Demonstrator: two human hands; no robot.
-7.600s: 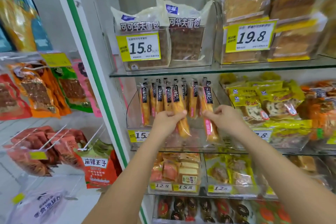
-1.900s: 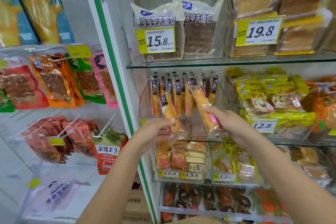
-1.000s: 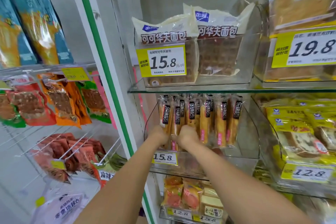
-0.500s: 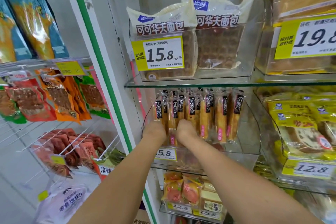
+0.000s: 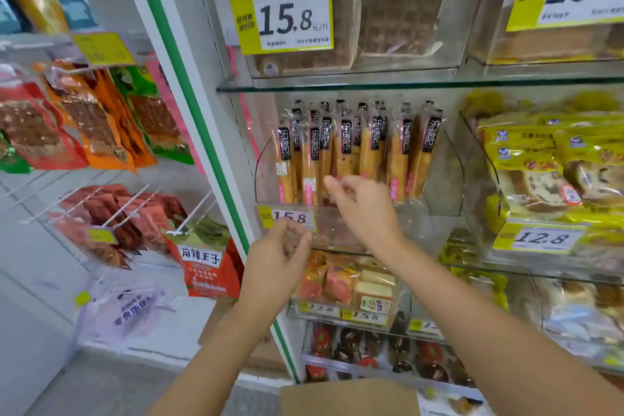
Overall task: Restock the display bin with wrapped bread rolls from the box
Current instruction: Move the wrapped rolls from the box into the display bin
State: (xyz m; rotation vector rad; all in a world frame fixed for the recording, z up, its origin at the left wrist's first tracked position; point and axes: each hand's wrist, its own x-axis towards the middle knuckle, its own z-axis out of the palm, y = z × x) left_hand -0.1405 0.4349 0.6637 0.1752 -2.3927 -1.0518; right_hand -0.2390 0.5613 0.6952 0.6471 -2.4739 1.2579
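Several long wrapped bread rolls (image 5: 358,152) with black labels stand upright in a row inside the clear display bin (image 5: 442,189) on the middle glass shelf. My right hand (image 5: 366,209) hovers in front of the bin's left half, fingers loosely curled and holding nothing, its fingertips close to the lower ends of the rolls. My left hand (image 5: 278,263) is lower and to the left, loosely curled and holding nothing, its fingertips just under the bin's 15.8 price tag (image 5: 287,217). A corner of the cardboard box (image 5: 349,397) shows at the bottom edge.
A glass shelf (image 5: 337,86) with bagged waffle bread sits right above the bin. Yellow-wrapped bread (image 5: 540,162) fills the neighbouring bin on the right. Smaller cakes (image 5: 344,284) lie on the shelf below. Left of the green-edged post (image 5: 189,105), snack packs (image 5: 101,118) hang on hooks.
Both hands were pressed against the leftmost rolls in the bin. They have now pulled back and down, empty, and the rolls stay standing in a row.
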